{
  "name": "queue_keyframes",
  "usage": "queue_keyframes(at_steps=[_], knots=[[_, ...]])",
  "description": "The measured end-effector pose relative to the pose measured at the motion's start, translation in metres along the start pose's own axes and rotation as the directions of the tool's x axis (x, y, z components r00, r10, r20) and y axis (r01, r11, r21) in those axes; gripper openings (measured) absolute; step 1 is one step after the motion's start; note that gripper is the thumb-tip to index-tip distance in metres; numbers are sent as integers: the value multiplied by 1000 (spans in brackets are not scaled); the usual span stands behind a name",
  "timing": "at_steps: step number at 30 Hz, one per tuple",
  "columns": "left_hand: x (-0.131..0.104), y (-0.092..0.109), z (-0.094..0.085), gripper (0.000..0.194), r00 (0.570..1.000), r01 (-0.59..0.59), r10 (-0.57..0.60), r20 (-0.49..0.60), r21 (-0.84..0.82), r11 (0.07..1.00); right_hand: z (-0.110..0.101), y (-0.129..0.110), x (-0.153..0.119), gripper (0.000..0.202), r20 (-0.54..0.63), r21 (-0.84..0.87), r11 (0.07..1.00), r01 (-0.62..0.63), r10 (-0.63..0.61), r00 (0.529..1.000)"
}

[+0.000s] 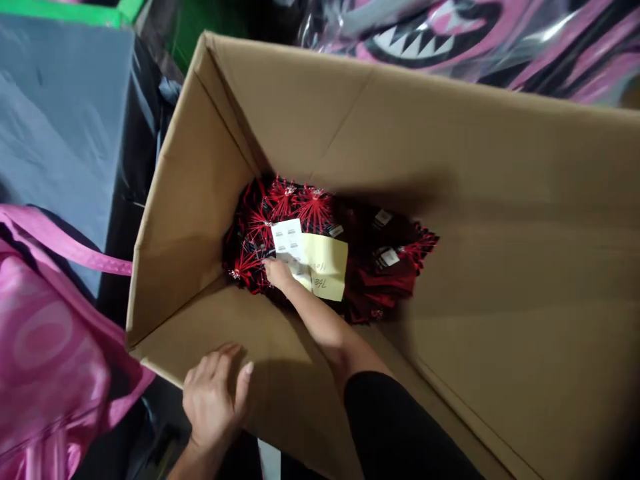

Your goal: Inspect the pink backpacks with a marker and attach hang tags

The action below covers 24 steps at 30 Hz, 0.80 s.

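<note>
A deep cardboard box [440,87] stands open in front of me. On its bottom lie dark bundles with red cords [313,208], gathered in fan shapes, and dark red pieces [380,280] with small white tags. A white label sheet [286,239] and a yellow handwritten paper [330,267] rest on top. My right hand [279,273] reaches down to the bundles beside the white sheet, fingers closed; what is between them is hidden. My left hand [215,393] grips the near rim of the box, fingers bent over it and thumb apart.
Pink bags [50,333] lie left of the box. Behind them is a grey, box-like surface [60,100] with a green edge [75,13]. Beyond the far wall, clear plastic covers pink and black goods [425,40] with a toothed mouth print.
</note>
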<state>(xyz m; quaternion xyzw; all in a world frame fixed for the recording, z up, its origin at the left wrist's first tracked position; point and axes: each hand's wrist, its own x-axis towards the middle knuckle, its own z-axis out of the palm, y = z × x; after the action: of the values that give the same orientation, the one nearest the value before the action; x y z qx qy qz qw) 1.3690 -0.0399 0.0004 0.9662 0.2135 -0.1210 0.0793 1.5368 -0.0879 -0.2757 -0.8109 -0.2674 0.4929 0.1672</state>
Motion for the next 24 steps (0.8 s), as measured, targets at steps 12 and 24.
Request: queue_keyframes(at_steps=[12, 24], knots=[[-12, -15, 9, 16, 998, -62, 61, 17, 95, 994, 43, -69, 40, 38, -18, -207, 975, 79, -85, 996], [-5, -9, 20, 23, 968, -92, 94, -234, 21, 996, 65, -46, 64, 39, -219, -163, 798, 580, -602, 767]])
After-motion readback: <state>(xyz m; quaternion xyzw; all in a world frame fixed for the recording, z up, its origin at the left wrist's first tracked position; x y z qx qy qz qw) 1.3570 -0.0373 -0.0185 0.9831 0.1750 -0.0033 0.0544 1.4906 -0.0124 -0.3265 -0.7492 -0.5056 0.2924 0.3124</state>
